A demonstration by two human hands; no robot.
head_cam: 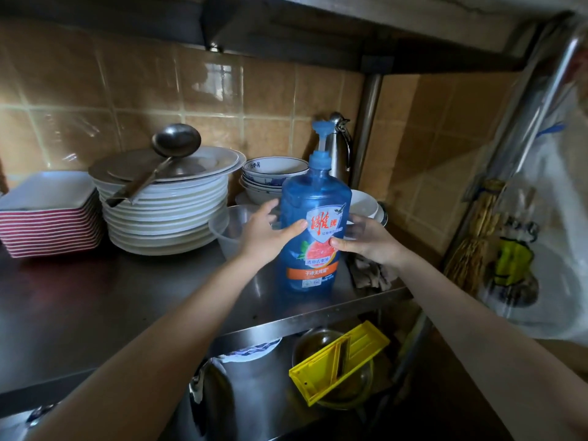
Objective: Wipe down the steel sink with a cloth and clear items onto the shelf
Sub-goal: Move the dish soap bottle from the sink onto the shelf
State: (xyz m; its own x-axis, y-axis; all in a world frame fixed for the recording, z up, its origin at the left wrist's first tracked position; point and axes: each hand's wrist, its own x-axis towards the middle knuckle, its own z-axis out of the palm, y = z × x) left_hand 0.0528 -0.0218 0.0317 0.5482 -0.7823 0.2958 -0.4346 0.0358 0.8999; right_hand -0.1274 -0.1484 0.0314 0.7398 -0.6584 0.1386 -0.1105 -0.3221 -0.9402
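Note:
A tall blue dish-soap bottle (315, 192) with a pump top and a red-and-orange label stands upright near the front right of the steel shelf (143, 300). My left hand (264, 240) holds its left side, with the thumb lying across the label. On the bottle's right side my right hand (372, 240) holds it, thumb on the label's lower edge. A crumpled grey cloth (370, 273) lies on the shelf just right of the bottle, under my right wrist. The sink is not in view.
Behind the bottle are a clear plastic bowl (226, 230), stacked patterned bowls (270, 176) and a steel flask (339, 148). To the left stand white plates (165, 211) with a ladle (175, 144) on top, and square red-edged dishes (47, 218). A yellow grater (337, 361) lies below.

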